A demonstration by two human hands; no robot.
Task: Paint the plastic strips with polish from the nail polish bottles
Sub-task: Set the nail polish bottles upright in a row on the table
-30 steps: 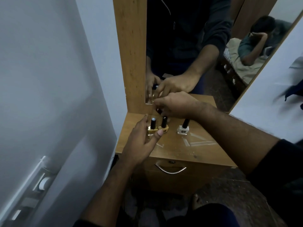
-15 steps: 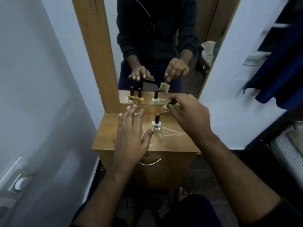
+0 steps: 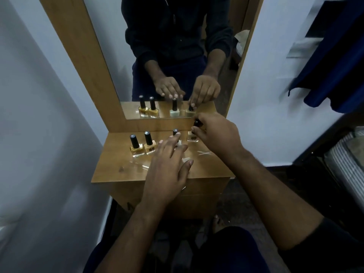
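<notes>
Two yellow nail polish bottles (image 3: pixel 136 147) (image 3: pixel 149 143) with black caps stand side by side at the left of the small wooden table (image 3: pixel 118 170). My left hand (image 3: pixel 167 166) hovers flat over the table's middle, fingers straight, its fingertips by the black cap of a pale bottle (image 3: pixel 175 133). My right hand (image 3: pixel 214 134) pinches the black cap of a clear bottle (image 3: pixel 192 137) that stands at the back right. Thin clear plastic strips (image 3: pixel 204 153) lie on the table between my two hands; others are partly hidden under my left hand.
A wood-framed mirror (image 3: pixel 177 56) rises right behind the table and reflects the bottles and both hands. A white wall closes the left side. Dark blue cloth (image 3: pixel 334 56) hangs at the right. A drawer front sits below the tabletop.
My right hand has lowered the clear bottle it held in the air onto the table's back right. My left hand has shifted right, uncovering the two yellow bottles.
</notes>
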